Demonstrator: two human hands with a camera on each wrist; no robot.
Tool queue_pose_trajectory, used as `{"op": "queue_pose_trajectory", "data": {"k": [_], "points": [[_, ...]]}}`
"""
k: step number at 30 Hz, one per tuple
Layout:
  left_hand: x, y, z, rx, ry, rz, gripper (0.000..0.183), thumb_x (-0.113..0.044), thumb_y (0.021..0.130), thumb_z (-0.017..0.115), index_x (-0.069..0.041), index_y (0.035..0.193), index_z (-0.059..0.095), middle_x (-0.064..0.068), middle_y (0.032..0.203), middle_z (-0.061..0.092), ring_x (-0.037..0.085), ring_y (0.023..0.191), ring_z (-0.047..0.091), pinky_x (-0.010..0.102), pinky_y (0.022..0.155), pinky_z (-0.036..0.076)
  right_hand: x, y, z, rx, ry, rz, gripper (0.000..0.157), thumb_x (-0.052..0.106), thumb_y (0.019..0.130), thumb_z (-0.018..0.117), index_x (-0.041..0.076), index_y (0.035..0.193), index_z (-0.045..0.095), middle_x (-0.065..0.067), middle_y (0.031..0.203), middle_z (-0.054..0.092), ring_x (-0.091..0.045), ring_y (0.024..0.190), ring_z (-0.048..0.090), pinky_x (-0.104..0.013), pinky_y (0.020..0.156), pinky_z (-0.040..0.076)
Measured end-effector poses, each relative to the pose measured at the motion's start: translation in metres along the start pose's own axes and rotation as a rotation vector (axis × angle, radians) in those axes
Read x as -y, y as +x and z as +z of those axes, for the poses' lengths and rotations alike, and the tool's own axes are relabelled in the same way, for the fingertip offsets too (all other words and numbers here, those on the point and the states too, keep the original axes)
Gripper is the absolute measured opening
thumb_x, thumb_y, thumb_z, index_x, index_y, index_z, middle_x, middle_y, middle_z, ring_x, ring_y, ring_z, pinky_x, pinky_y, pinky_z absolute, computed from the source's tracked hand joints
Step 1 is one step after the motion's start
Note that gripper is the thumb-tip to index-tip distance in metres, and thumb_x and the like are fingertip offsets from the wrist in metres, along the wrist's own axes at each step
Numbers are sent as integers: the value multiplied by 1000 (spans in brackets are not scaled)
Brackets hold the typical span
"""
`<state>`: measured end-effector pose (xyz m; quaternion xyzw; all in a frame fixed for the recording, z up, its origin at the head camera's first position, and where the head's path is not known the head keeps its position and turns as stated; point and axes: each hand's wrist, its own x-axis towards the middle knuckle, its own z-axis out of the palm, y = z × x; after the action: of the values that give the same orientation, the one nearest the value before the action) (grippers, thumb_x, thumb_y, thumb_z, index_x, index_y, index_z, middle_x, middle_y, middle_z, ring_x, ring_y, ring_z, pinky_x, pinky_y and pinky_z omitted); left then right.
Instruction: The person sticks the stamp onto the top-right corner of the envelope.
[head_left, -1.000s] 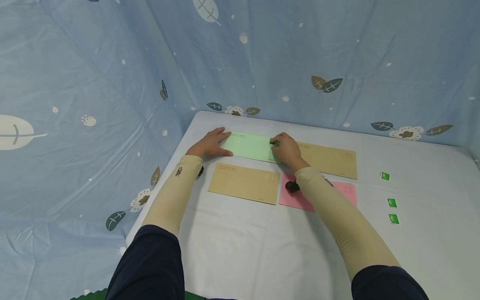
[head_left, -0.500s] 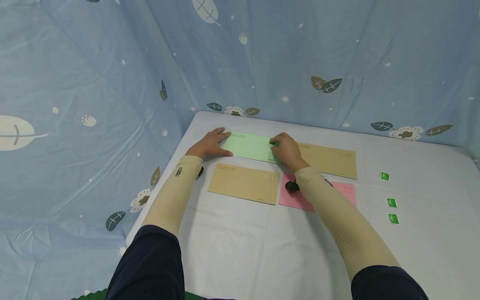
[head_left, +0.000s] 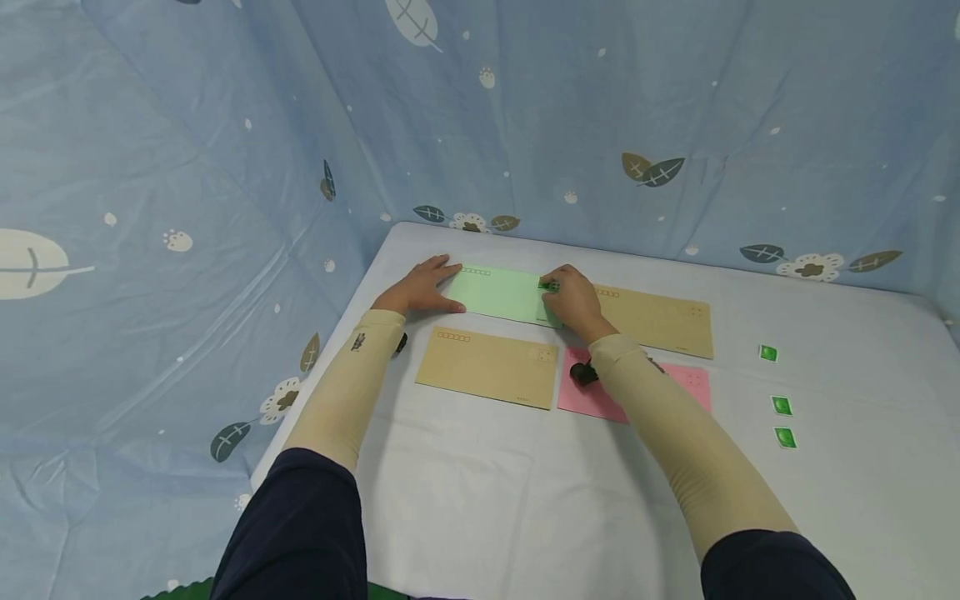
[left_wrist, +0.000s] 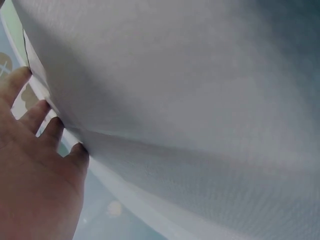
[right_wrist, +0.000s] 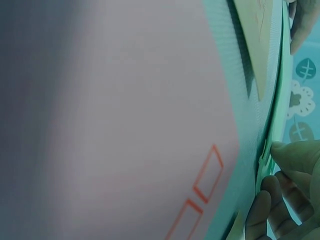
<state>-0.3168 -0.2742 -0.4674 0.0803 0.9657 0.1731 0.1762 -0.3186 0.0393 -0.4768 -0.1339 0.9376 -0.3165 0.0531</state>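
One green stamp (head_left: 551, 286), touching right fingers (head_left: 559, 272)

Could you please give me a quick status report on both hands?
Left hand spread at left end of green envelope. Right hand touching green stamp at envelope's right end. Stamp partly hidden by fingers; no other obstruction visible.

No words or numbers legible. Head view: row of small printed boxes (head_left: 476, 271) at upper left of green envelope (head_left: 495, 294), mid-frame; similar rows on lower tan envelope (head_left: 487, 367) and right tan envelope (head_left: 660, 323). Fine print (head_left: 522, 399) near lower right corners, too small. Dark emblem (head_left: 358, 342) on left sleeve (head_left: 341, 387), unreadable. Right wrist view, lower middle: red outlined boxes (right_wrist: 208, 172) on pink envelope (right_wrist: 150, 115).
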Motion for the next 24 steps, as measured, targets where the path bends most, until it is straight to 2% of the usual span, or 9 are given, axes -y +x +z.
{"op": "queue_pose_trajectory", "data": {"k": [13,24], "points": [[-1,-1,-1,-2,-2,23,102,-54,83,80,-15,163,29,10,171,8,33,156,5,51,125,12,2,-1,0,-4,-15,19,34,10,96,63,5,128,70,-15,142,54,-35,130,53,-49,107,45],[1,-5,2,-39,-49,7,108,-56,80,82,-15,163,26,6,171,11,29,157,6,48,126,12,3,-4,-2,-1,0,22,34,10,95,61,5,127,70,-15,141,54,-35,129,54,-49,106,46]]}}
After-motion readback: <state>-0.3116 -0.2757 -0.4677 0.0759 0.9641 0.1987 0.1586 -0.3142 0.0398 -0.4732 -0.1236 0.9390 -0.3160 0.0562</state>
